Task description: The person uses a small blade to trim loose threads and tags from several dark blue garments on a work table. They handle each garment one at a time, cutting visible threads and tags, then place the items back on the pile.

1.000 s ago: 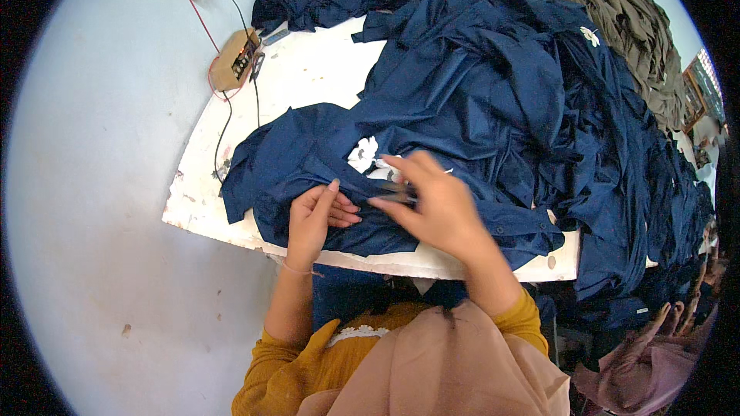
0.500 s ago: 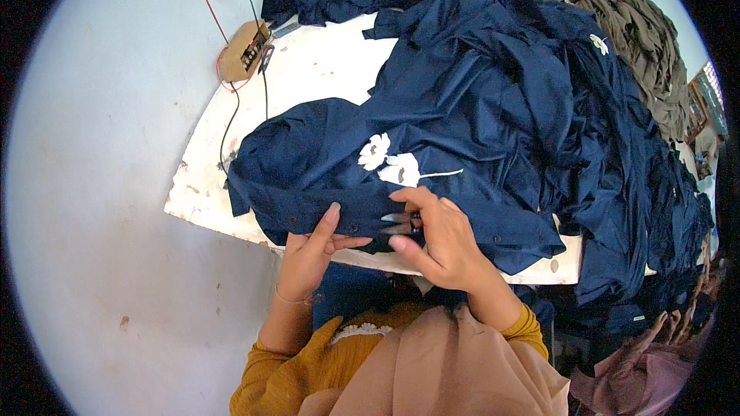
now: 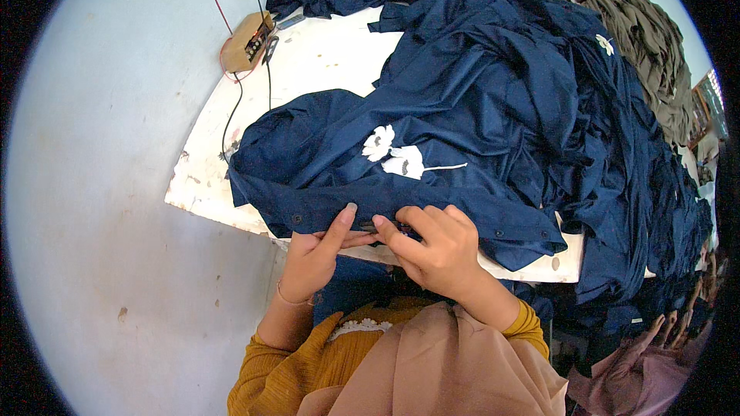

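My left hand (image 3: 312, 258) grips the buttoned edge of a navy garment (image 3: 316, 212), thumb on top and fingers beneath the cloth. My right hand (image 3: 435, 250) is closed on small metal snips (image 3: 370, 227) at that edge, beside the left fingertips; the snips are mostly hidden by my fingers. Dark buttons (image 3: 499, 234) sit along the band. A white appliqué of two flowers (image 3: 402, 162) with a thin stem lies on the cloth above my hands.
The white-topped table (image 3: 200, 185) holds navy garments (image 3: 509, 31), a grey-olive cloth pile (image 3: 617, 8) at back right, and a wooden switch box (image 3: 243, 42) with cables at left. A pale wall (image 3: 100, 154) borders the left. Another person's purple-clad part (image 3: 632, 370) shows at lower right.
Both hands have lowered and drawn the button band toward me. The right hand has brought the snips beside the left fingertips, where they are now mostly covered.
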### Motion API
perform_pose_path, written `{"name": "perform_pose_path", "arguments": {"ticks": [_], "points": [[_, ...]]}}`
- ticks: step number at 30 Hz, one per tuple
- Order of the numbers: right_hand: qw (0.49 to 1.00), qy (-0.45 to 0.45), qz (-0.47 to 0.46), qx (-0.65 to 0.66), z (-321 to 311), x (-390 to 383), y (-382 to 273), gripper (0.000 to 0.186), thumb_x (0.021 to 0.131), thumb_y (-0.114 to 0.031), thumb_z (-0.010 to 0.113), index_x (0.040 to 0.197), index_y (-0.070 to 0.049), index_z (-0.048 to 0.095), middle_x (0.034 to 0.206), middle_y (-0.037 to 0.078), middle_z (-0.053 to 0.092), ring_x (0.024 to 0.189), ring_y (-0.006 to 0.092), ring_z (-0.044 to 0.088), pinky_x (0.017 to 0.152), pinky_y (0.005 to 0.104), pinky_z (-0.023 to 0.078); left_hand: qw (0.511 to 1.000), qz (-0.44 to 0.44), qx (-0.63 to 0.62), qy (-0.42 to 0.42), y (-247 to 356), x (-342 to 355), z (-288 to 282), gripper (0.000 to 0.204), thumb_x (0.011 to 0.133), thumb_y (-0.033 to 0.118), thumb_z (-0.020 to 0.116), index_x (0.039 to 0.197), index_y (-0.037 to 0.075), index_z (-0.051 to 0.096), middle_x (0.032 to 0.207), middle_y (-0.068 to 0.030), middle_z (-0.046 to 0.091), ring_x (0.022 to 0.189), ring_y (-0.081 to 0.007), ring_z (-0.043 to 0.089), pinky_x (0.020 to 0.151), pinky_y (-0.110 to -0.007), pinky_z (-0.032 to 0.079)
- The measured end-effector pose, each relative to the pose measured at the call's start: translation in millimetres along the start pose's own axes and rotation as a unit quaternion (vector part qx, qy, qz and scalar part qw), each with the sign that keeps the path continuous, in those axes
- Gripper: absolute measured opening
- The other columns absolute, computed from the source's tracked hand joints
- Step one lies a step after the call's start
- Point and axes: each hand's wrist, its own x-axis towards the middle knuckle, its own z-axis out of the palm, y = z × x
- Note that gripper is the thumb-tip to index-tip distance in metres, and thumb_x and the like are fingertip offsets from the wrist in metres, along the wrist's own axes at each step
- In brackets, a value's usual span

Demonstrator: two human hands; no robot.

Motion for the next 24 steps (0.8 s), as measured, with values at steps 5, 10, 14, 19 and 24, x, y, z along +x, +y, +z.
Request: {"name": "perform_pose_path", "arguments": {"ticks": [5,10,14,19,24], "points": [[1.000,-0.001,-0.002,-0.016,-2,1,-2,0.032,0.071,-0.018,0.073,0.103,-0.019,0.073,0.085,-0.001,0.062,0.063,0.0138,0.055,0.054,0.0303,0.035,1.000,-0.012,-0.001,-0.006,2,-1,1,0.029,0.101,0.006,0.052,0.126,-0.007,0.051,0.118,-0.0200,0.064,0.097,-0.0292,0.070,0.084,-0.038,0.062],[0.986,0.027,0.078,0.145,-3,-1,12,0.033,0.072,-0.019,0.078,0.103,-0.012,0.070,0.083,0.003,0.062,0.065,0.0189,0.059,0.058,0.0308,0.040,1.000,-0.018,0.004,0.001,5,0,2,0.032,0.101,0.007,0.051,0.129,-0.008,0.047,0.119,-0.0222,0.063,0.092,-0.0349,0.071,0.078,-0.039,0.063],[0.971,0.035,0.146,0.185,1,-10,23,0.030,0.076,-0.022,0.078,0.100,-0.011,0.064,0.084,0.004,0.062,0.068,0.0219,0.061,0.059,0.0351,0.041,0.999,-0.016,-0.031,0.011,7,3,-5,0.033,0.101,0.010,0.051,0.129,-0.008,0.048,0.120,-0.0212,0.063,0.091,-0.0342,0.072,0.079,-0.039,0.063],[0.991,0.101,0.012,0.092,19,-32,29,0.042,0.061,-0.015,0.072,0.102,-0.010,0.066,0.075,0.001,0.059,0.064,0.0189,0.058,0.056,0.0343,0.037,0.998,0.047,0.034,-0.025,-26,3,-4,0.029,0.102,0.013,0.051,0.124,-0.006,0.056,0.120,-0.0137,0.065,0.100,-0.0226,0.069,0.093,-0.034,0.056],[0.974,0.046,0.078,0.209,4,-24,18,0.042,0.069,-0.021,0.074,0.108,-0.010,0.064,0.083,0.002,0.062,0.065,0.0208,0.058,0.060,0.0344,0.038,0.993,-0.072,0.077,-0.057,-33,-1,4,0.030,0.104,0.018,0.050,0.120,-0.006,0.060,0.116,-0.0121,0.067,0.102,-0.0192,0.067,0.094,-0.034,0.055]]}}
